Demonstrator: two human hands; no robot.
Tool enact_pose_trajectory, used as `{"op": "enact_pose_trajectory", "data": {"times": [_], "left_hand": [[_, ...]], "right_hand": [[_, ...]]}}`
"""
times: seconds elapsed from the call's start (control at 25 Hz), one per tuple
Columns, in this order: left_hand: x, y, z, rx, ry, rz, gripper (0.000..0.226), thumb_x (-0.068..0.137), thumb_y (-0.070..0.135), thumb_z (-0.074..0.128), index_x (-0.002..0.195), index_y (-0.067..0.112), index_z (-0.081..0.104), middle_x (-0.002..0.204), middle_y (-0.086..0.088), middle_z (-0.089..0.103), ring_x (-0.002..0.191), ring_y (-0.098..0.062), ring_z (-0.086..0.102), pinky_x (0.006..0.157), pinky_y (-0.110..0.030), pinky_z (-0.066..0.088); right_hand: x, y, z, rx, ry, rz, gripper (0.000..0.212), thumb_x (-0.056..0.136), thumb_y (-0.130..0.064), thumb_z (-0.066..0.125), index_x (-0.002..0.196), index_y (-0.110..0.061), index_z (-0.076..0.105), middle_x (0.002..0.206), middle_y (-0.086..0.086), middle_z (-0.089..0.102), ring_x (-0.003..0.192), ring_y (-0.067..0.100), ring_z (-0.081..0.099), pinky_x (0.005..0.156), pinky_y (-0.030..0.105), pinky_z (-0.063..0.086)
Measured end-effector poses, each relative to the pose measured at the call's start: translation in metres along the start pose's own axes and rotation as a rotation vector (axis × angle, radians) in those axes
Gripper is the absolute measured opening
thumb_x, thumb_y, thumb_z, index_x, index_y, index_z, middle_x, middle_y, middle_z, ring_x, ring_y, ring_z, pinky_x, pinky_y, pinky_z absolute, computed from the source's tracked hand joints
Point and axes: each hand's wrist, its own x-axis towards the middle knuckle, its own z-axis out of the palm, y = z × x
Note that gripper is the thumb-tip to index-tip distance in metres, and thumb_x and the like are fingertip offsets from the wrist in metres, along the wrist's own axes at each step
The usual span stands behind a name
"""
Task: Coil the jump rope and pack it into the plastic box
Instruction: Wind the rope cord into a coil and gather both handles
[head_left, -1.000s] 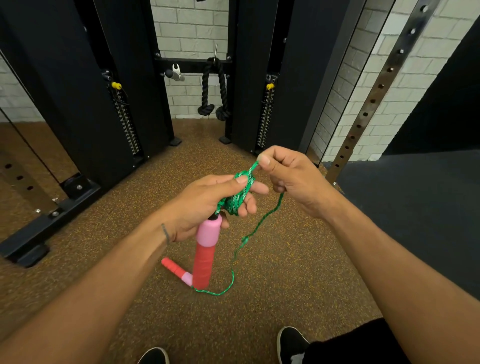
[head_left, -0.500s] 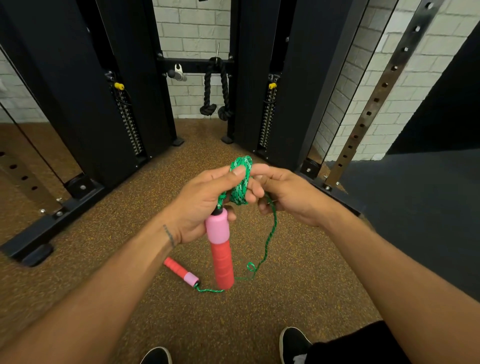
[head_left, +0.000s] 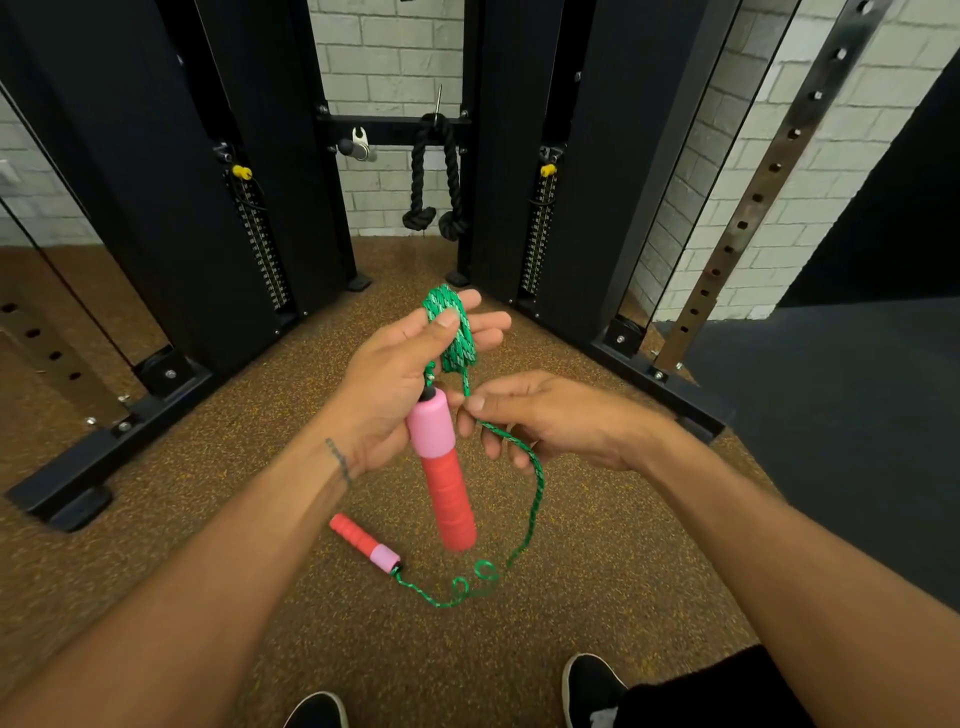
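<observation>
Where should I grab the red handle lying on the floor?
Grab the handle on the floor around its ribbed red part, coming down from above. It lies flat, and that long stretch is bare. The green rope leaves from the pink end, so stay clear of that.

A gym: a black cable machine (head_left: 171, 197) with pinned weight stacks (head_left: 262, 244) stands on speckled rubber flooring (head_left: 597, 597), a triceps rope (head_left: 434, 187) hanging against the white brick wall (head_left: 389, 52).
</observation>
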Motion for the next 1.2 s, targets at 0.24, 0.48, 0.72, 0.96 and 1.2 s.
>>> {"op": "enact_pose_trajectory", "data": {"times": [0.24,0.48,0.72,0.96,1.2], "left_hand": [[0.001,-0.002,-0.003,0.341,0.023,-0.021,0.033,0.104,0.025,0.043,0.135,0.021,0.054,0.117,0.005,0.074,0.098,-0.005,0.070,0.052,-0.017,0.049],[0.000,-0.005,-0.005,0.622,-0.065,-0.080,0.025,0.103,0.030,0.044,0.121,0.030,0.062,0.100,0.009,0.071,0.073,0.007,0.061,0.052,-0.018,0.047],[-0.006,0.002,-0.001,0.506,-0.242,-0.109,0.038,0.093,0.036,0.055,0.115,0.007,0.064,0.101,0.003,0.075,0.085,-0.002,0.064,0.052,-0.018,0.045],[-0.006,-0.001,-0.001,0.475,-0.244,-0.118,0.034,0.095,0.032,0.054,0.117,0.008,0.063,0.099,0.003,0.075,0.085,-0.002,0.063,0.052,-0.019,0.043],[-0.008,0.000,-0.004,0.284,-0.292,-0.141,0.028,0.089,0.032,0.058,0.111,0.020,0.071,0.091,0.002,0.072,0.077,-0.003,0.060,0.049,-0.018,0.040]], "right_hand": [[-0.003,-0.003,-0.005,-0.068,0.062,-0.118,0.022,0.099,-0.030,0.058,0.086,-0.021,0.074,0.067,-0.003,0.055,0.057,0.009,0.044,0.056,0.024,0.037],[-0.015,-0.009,-0.018,0.018,0.209,-0.297,0.015,0.097,-0.022,0.061,0.089,-0.015,0.071,0.085,0.004,0.072,0.059,0.017,0.041,0.056,0.028,0.028],[-0.012,-0.006,-0.019,0.055,0.368,-0.435,0.007,0.095,-0.020,0.063,0.089,-0.019,0.065,0.076,-0.002,0.059,0.060,0.010,0.046,0.056,0.024,0.036],[-0.006,0.000,-0.024,0.062,0.410,-0.448,0.004,0.094,-0.019,0.066,0.090,-0.019,0.065,0.082,0.006,0.060,0.069,0.005,0.059,0.058,0.026,0.043],[0.000,0.005,-0.025,0.139,0.407,-0.424,0.007,0.097,-0.020,0.060,0.092,-0.018,0.063,0.079,0.003,0.058,0.063,0.009,0.050,0.058,0.024,0.045]]}}
